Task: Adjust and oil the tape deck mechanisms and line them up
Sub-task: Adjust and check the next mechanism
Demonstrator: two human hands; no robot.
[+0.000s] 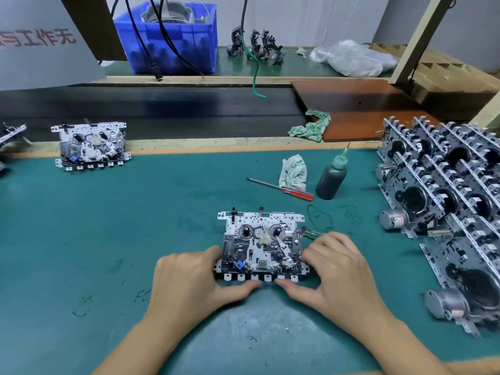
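The left hand (189, 282) is set against the left edge of a tape deck mechanism (261, 247), its fingers curled onto that side and its thumb laid along the near edge under the row of white tabs. The right hand (338, 269) is placed the same way on the right edge, fingers bent over the side and thumb stretched along the front, so the mechanism is held between both hands. The mechanism lies flat on the green counter (135, 226), face up, directly ahead of the wrists.

Beyond the right hand, a red-handled screwdriver (281, 188) lies on the counter, with a crumpled white and green cloth (293, 171) just behind it and a dark oil bottle (331, 177) with a green needle tip standing upright beside them. To the right, a stack of mechanisms (446, 201) is packed in rows on edge. At the far left edge of the counter a second mechanism (92, 146) is seen lying flat, well apart from the hands. A blue bin (167, 36) stands at the back.
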